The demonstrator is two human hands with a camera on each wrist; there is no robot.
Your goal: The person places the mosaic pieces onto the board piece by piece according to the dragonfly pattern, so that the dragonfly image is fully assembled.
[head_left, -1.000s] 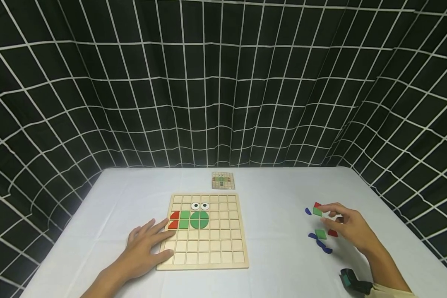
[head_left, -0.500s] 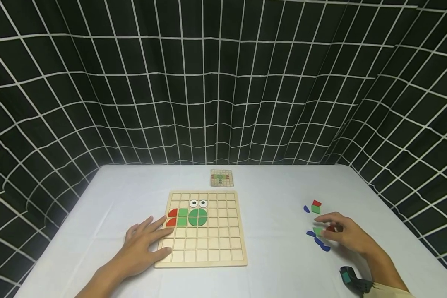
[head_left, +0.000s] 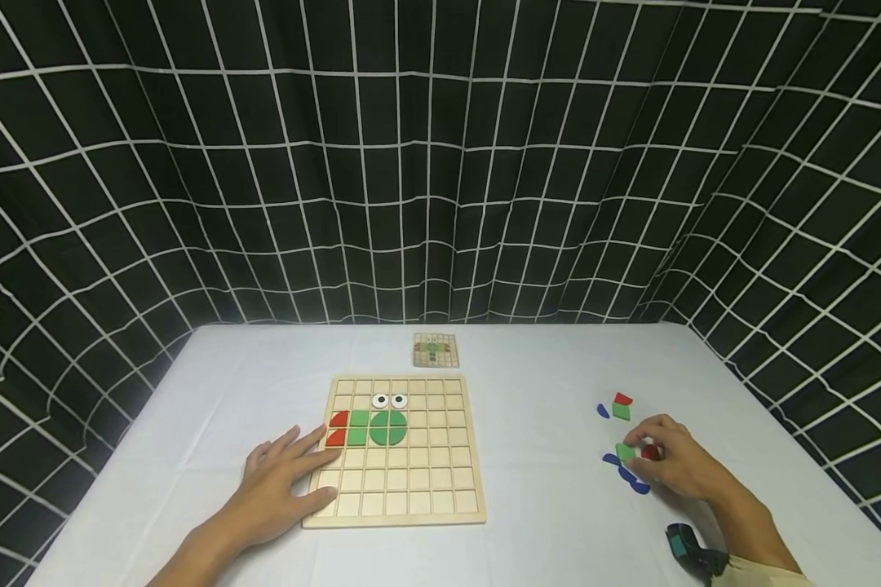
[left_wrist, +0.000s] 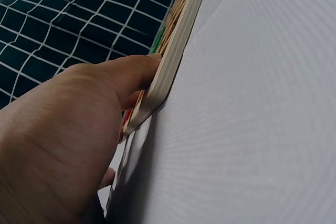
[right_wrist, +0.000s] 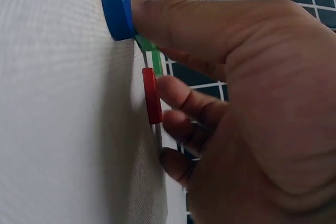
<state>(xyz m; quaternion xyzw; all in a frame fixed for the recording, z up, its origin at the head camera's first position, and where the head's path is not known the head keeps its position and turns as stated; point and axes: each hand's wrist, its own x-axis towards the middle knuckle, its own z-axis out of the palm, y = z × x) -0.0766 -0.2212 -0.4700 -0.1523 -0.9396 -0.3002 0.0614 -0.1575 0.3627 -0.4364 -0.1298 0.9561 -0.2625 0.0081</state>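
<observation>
My left hand [head_left: 275, 481] lies with fingers spread over the left edge of a wooden grid board [head_left: 411, 481]. In the left wrist view its thumb touches the top of the board's rim [left_wrist: 168, 69]. Red quarter-round pieces [head_left: 339, 419], green squares [head_left: 359, 428], a green circle [head_left: 388, 427] and two eye pieces [head_left: 390, 400] sit in the grid. At the right, my right hand [head_left: 675, 461] pinches a green square tile [head_left: 624, 452] between thumb and index finger. A red piece [right_wrist: 151, 95] is just under the other fingertips, and blue half-round pieces [right_wrist: 116, 6] lie beside the thumb.
Behind the board lies a small pattern card [head_left: 436, 350]. Another red piece [head_left: 623, 399], a green tile [head_left: 621, 412] and a blue piece [head_left: 603, 411] lie beyond my right hand. A grid-patterned black curtain [head_left: 440, 179] stands behind the white table [head_left: 543, 489].
My right hand has moved from the far green tile toward me, and its thumb and index finger have closed on the nearer one. The left hand stays on the board.
</observation>
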